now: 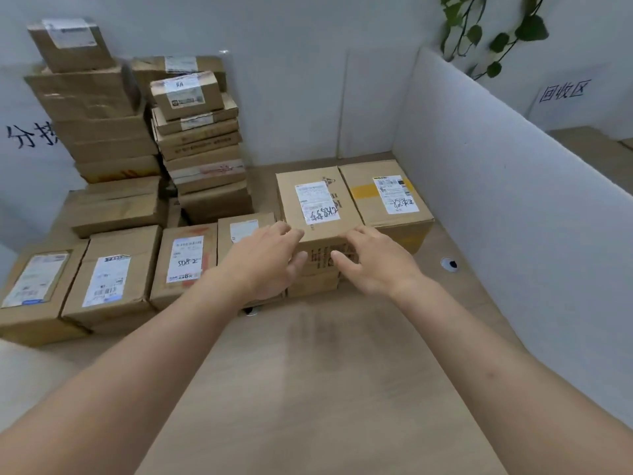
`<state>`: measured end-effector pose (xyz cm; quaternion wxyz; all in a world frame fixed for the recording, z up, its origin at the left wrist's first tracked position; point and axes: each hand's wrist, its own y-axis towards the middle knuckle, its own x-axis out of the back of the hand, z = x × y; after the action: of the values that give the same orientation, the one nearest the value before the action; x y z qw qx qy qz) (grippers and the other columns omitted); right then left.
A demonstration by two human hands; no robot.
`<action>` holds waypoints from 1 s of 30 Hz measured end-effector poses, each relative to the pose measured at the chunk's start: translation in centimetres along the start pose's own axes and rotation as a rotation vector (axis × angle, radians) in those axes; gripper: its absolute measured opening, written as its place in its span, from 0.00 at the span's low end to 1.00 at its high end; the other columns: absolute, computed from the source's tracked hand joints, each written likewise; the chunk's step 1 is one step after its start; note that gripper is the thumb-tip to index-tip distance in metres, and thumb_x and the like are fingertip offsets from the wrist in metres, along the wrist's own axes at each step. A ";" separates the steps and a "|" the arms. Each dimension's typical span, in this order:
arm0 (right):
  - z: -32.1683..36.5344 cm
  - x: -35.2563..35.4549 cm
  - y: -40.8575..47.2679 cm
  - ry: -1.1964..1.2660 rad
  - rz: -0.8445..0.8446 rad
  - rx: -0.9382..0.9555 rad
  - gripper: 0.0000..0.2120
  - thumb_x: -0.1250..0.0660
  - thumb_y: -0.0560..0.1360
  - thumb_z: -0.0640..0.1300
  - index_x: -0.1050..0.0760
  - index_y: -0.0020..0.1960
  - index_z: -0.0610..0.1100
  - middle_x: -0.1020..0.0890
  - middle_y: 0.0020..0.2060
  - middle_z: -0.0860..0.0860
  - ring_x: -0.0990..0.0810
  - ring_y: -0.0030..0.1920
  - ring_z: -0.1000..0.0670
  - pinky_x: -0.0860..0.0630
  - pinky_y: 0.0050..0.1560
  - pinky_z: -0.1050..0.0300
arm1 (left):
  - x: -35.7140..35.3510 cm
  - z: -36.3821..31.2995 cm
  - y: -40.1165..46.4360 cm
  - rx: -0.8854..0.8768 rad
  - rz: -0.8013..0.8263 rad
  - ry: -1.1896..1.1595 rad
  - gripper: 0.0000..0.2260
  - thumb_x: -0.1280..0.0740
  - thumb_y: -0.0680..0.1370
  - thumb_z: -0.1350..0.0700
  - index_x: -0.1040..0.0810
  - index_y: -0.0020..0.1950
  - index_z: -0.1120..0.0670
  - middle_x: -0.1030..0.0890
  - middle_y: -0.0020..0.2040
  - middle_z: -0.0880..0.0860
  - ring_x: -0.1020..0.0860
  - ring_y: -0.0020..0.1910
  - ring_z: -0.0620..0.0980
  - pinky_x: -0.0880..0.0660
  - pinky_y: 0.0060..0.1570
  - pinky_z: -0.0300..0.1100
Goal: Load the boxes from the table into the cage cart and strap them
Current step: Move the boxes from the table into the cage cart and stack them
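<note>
you reached both spread hands, left hand [263, 260] and right hand [371, 260], toward the box [317, 204], fingers loose, likely to lift it.

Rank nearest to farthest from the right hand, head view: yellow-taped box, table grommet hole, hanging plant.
From the right hand:
1. Yellow-taped box, just beyond it, slightly right.
2. Table grommet hole, further right on the table.
3. Hanging plant, far up at the back wall.

Soft, even indoor light is filling the scene, with no glare. A faint smudged shadow is lying on the table [315, 389]. Wide-angle distortion is bending the partition [496, 186] and stretching the edges. Everything is looking slightly soft; label print is blurring.
</note>
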<state>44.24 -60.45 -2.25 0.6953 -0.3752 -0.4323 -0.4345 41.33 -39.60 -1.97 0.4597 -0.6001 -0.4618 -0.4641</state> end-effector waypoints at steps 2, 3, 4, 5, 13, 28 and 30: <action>-1.2 -0.6 1.7 0.004 0.015 -0.001 0.23 0.41 0.82 0.61 0.28 0.72 0.52 0.26 0.68 0.50 0.25 0.66 0.45 0.25 0.64 0.44 | -1.0 -0.1 1.5 0.034 0.032 -0.007 0.23 0.44 0.86 0.42 0.33 0.79 0.50 0.30 0.74 0.51 0.28 0.70 0.55 0.26 0.62 0.53; -1.6 -0.8 2.4 0.008 0.020 -0.002 0.23 0.40 0.82 0.61 0.28 0.72 0.51 0.26 0.68 0.49 0.25 0.67 0.44 0.26 0.64 0.45 | -1.5 -0.1 2.1 0.046 0.043 -0.010 0.23 0.44 0.86 0.42 0.33 0.78 0.50 0.30 0.74 0.52 0.28 0.69 0.56 0.26 0.62 0.53; -2.0 -1.1 3.1 0.014 0.027 -0.004 0.23 0.40 0.82 0.60 0.28 0.73 0.50 0.27 0.70 0.48 0.27 0.68 0.43 0.26 0.66 0.45 | -2.1 0.0 2.7 0.055 0.052 -0.016 0.22 0.44 0.85 0.42 0.32 0.77 0.51 0.29 0.74 0.52 0.27 0.69 0.56 0.26 0.62 0.54; -2.2 -1.3 3.7 0.020 0.035 -0.005 0.24 0.40 0.83 0.60 0.29 0.74 0.50 0.29 0.72 0.47 0.28 0.71 0.43 0.28 0.68 0.46 | -2.5 0.0 3.2 0.064 0.061 -0.021 0.22 0.44 0.85 0.42 0.32 0.76 0.51 0.30 0.74 0.52 0.27 0.68 0.56 0.25 0.62 0.54; -2.4 -4.3 6.0 0.265 -0.139 -0.064 0.20 0.36 0.81 0.56 0.24 0.70 0.51 0.28 0.70 0.48 0.28 0.69 0.42 0.29 0.66 0.51 | -6.1 0.6 5.7 0.164 0.011 -0.358 0.19 0.38 0.84 0.46 0.31 0.75 0.48 0.33 0.72 0.53 0.25 0.63 0.58 0.27 0.63 0.49; -4.0 -7.1 6.4 0.502 0.029 -0.153 0.38 0.37 0.79 0.66 0.52 0.82 0.64 0.31 0.66 0.49 0.27 0.66 0.47 0.28 0.68 0.46 | -8.1 2.5 5.5 0.265 0.025 -0.556 0.32 0.37 0.83 0.38 0.47 0.83 0.37 0.32 0.75 0.55 0.31 0.72 0.56 0.33 0.68 0.49; -3.8 -7.1 5.9 0.512 0.009 -0.126 0.37 0.37 0.80 0.63 0.52 0.83 0.62 0.30 0.68 0.48 0.28 0.68 0.47 0.28 0.69 0.45 | -7.9 2.3 5.2 0.244 0.020 -0.549 0.34 0.36 0.82 0.38 0.48 0.84 0.40 0.32 0.76 0.54 0.31 0.74 0.55 0.32 0.70 0.51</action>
<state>49.02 -59.81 -11.01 0.7593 -0.2976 -0.2130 -0.5381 45.62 -39.09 -10.67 0.3910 -0.6481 -0.6149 -0.2212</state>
